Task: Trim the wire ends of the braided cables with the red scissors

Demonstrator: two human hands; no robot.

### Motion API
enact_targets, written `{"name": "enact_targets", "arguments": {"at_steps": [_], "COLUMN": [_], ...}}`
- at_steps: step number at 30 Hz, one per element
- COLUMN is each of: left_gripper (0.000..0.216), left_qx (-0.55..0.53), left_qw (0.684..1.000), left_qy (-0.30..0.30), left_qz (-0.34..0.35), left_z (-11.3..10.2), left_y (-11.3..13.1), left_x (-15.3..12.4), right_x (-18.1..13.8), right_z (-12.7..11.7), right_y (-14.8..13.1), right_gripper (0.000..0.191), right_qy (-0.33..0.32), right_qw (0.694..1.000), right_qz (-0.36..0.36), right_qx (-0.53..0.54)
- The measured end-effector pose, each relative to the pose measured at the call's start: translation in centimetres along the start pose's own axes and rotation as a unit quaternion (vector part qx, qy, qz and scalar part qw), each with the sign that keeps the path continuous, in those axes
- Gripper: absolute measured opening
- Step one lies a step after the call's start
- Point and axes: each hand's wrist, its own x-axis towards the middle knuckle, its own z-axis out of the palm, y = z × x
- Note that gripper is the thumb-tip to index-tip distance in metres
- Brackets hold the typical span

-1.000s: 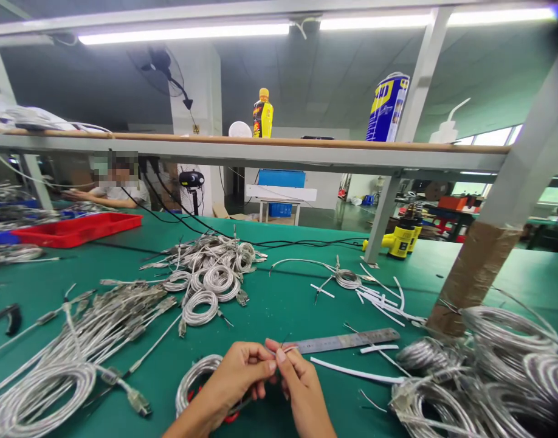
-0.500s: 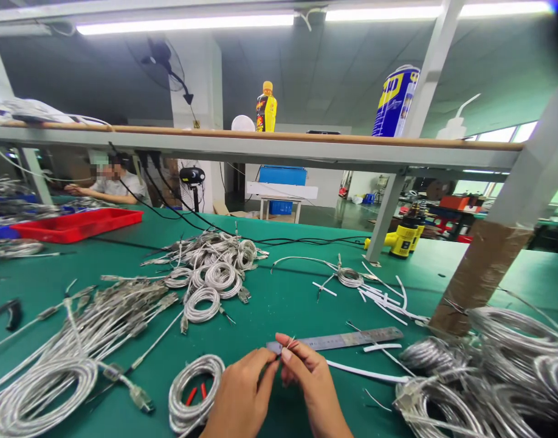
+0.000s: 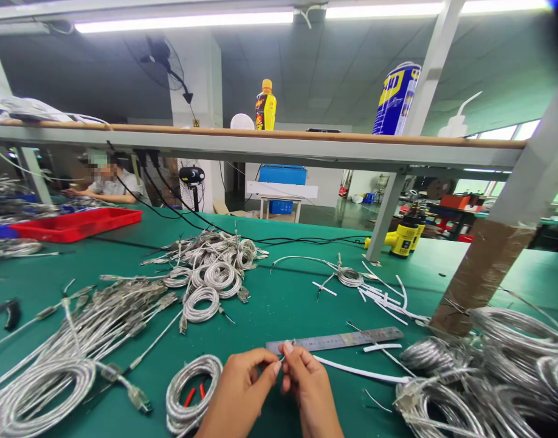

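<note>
Close together at the near edge, my left hand (image 3: pixel 242 389) and my right hand (image 3: pixel 310 383) are both closed in a pinch. Between their fingertips is a thin wire end (image 3: pixel 281 359), mostly covered by the fingers. Just beyond them a steel ruler (image 3: pixel 361 337) lies flat. A white tube (image 3: pixel 361 370) stretches out to the right from beside my right hand. Left of my left hand rests a coil of clear-jacketed silver cable (image 3: pixel 174 395), with two short red pieces (image 3: pixel 189 396) showing inside its ring.
Silver USB cables (image 3: pixel 124 304) and small coils (image 3: pixel 222 277) are heaped at left and centre. Larger cable coils (image 3: pixel 502 365) crowd the right by a taped post (image 3: pixel 482 277). White tube offcuts (image 3: pixel 383 298), a yellow tool (image 3: pixel 402 237) and a red tray (image 3: pixel 78 224) lie farther back. A person (image 3: pixel 115 182) sits beyond.
My right hand's fingers have closed up and turned, with the thumb now upright by the ruler's end. My left hand has shifted slightly. The wire shows less between the fingers.
</note>
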Motion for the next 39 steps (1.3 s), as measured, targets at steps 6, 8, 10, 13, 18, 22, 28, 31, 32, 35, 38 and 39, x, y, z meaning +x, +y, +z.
{"name": "enact_targets", "arguments": {"at_steps": [6, 8, 10, 13, 18, 22, 28, 31, 32, 35, 38, 39], "left_gripper": [0.029, 0.029, 0.029, 0.028, 0.019, 0.021, 0.021, 0.023, 0.024, 0.027, 0.029, 0.030], "left_qx": [-0.134, -0.157, -0.178, -0.196, -0.198, -0.209, -0.274, -0.264, -0.250, -0.203, -0.181, -0.179], "left_qw": [0.989, 0.984, 0.978, 0.973, 0.974, 0.975, 0.961, 0.963, 0.967, 0.977, 0.982, 0.983], "left_qy": [0.052, 0.054, 0.059, 0.076, 0.105, 0.067, 0.034, 0.043, 0.048, 0.060, 0.042, 0.032], "left_qz": [-0.042, -0.070, -0.091, -0.089, -0.019, -0.044, -0.019, -0.015, -0.014, -0.022, -0.029, -0.026], "left_z": [-0.5, -0.5, -0.4, -0.1, 0.1, 0.4, 0.7, 0.6, 0.5, 0.4, 0.5, 0.5], "left_y": [-0.8, -1.2, -1.7, -2.3, -2.2, -1.6, -2.2, -2.1, -1.9, -1.5, -1.6, -1.7], "left_x": [0.9, 1.1, 1.3, 1.5, 2.1, 2.2, 2.1, 2.1, 2.1, 1.9, 1.8, 1.8], "right_x": [-0.6, -0.4, -0.2, -0.1, 0.0, 0.0, 0.1, 0.2, 0.2, 0.2, 0.5, 0.6], "right_z": [0.8, 0.9, 1.0, 1.3, 1.4, 1.0, 0.9, 0.9, 0.8, 0.4, -0.2, -0.4], "right_y": [0.4, 0.8, 1.3, 1.5, 1.3, 1.2, 0.4, 0.4, 0.3, -0.1, -0.9, -1.1], "right_gripper": [0.044, 0.043, 0.041, 0.033, 0.028, 0.028, 0.029, 0.028, 0.027, 0.027, 0.030, 0.030], "right_qy": [-0.104, -0.120, -0.138, -0.159, -0.128, -0.120, -0.155, -0.124, -0.102, -0.045, -0.058, -0.072], "right_qw": [0.994, 0.992, 0.988, 0.985, 0.991, 0.992, 0.988, 0.992, 0.994, 0.998, 0.994, 0.992], "right_qz": [0.007, 0.009, 0.018, 0.018, -0.003, -0.003, -0.003, -0.017, -0.022, -0.042, -0.067, -0.074], "right_qx": [0.018, 0.040, 0.061, 0.058, 0.034, 0.029, -0.018, -0.027, -0.025, -0.026, -0.062, -0.076]}}
